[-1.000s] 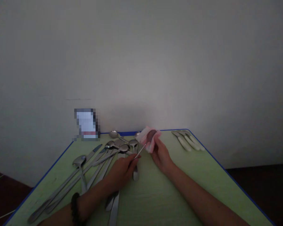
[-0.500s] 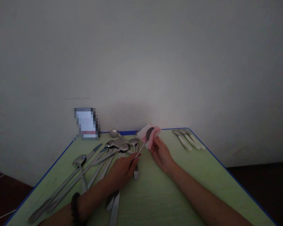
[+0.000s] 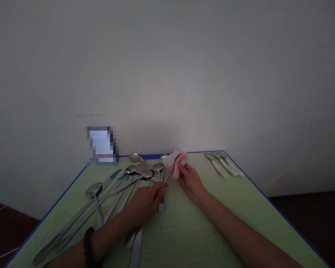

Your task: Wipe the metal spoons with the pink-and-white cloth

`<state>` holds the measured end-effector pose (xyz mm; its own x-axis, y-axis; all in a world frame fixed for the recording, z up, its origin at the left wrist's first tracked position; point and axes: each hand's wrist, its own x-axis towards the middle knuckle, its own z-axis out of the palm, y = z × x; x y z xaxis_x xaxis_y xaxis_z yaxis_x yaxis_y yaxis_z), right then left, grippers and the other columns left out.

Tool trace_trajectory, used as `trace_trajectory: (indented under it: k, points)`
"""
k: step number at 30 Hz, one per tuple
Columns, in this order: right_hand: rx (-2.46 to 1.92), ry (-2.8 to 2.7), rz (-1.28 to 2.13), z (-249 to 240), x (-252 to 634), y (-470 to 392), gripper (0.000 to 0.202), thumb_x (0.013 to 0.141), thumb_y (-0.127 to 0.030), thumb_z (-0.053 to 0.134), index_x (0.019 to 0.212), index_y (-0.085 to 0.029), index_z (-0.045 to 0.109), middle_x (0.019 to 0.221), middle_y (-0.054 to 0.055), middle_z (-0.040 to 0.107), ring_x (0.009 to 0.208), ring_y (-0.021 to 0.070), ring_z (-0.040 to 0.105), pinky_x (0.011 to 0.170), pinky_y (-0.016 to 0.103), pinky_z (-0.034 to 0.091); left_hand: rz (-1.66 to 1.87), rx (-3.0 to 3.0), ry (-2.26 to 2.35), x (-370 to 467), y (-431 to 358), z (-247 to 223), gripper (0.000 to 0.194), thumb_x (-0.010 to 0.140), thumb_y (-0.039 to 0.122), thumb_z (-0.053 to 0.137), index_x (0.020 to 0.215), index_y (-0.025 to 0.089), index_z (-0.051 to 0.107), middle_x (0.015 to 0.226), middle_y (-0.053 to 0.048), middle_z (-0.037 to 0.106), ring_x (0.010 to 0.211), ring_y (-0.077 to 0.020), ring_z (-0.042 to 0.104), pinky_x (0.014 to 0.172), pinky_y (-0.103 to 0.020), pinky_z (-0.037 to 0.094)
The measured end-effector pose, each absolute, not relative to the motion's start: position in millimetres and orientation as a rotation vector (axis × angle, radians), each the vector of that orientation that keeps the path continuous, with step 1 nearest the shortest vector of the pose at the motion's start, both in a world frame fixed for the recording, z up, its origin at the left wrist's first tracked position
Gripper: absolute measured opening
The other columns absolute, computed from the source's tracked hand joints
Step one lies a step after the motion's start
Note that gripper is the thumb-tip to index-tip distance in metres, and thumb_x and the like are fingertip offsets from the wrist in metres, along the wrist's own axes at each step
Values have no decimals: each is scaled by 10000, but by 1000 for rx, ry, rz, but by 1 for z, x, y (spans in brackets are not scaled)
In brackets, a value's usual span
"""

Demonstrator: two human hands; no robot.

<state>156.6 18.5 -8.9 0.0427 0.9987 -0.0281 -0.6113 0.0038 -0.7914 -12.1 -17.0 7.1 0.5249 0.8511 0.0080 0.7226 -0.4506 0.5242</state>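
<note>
My left hand (image 3: 145, 203), with a dark beaded bracelet at the wrist, is closed around the handle of a metal spoon (image 3: 167, 179). The spoon slants up and away to the right. Its bowl sits in a pink and white cloth (image 3: 173, 164), where only a thin dark sliver of it shows. My right hand (image 3: 192, 184) pinches this cloth against the bowl from the right. Beside and beneath my left hand lie loose spoons (image 3: 94, 190) and table knives (image 3: 136, 249), several of them overlapping; my left forearm hides parts of some.
Several forks with white handles (image 3: 219, 168) lie side by side at the back right of the green table (image 3: 212, 230). A blurred-out phone-like screen (image 3: 102, 145) leans at the back left. Behind the blue table edge (image 3: 153, 156) rises a plain wall (image 3: 167, 74).
The spoon's bowl, a broad dark oval before, now appears as a narrow sliver within the cloth. The cloth has folded closer around it. Both hands stay in nearly the same place.
</note>
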Motion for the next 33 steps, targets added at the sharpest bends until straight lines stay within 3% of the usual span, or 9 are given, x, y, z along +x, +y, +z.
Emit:
trace_trajectory:
  k: [6,33]
  points:
    - [-754,-662,1438,-10,156,19,284,604,-333,746,832,-187,661,789,-2,693,798,145,609,747,264,458,350,2315,1311,-11,-19,11,389,932,347,251,1124,196,553,746,-61,682,722,-243,648,664,-312,410]
    - [-757,-690,1457,-11,157,20,263,621,-336,740,829,-191,669,772,3,679,761,138,590,711,269,436,295,2355,1320,-10,-20,13,359,939,340,240,1084,201,537,705,-31,658,693,-204,637,647,-284,402]
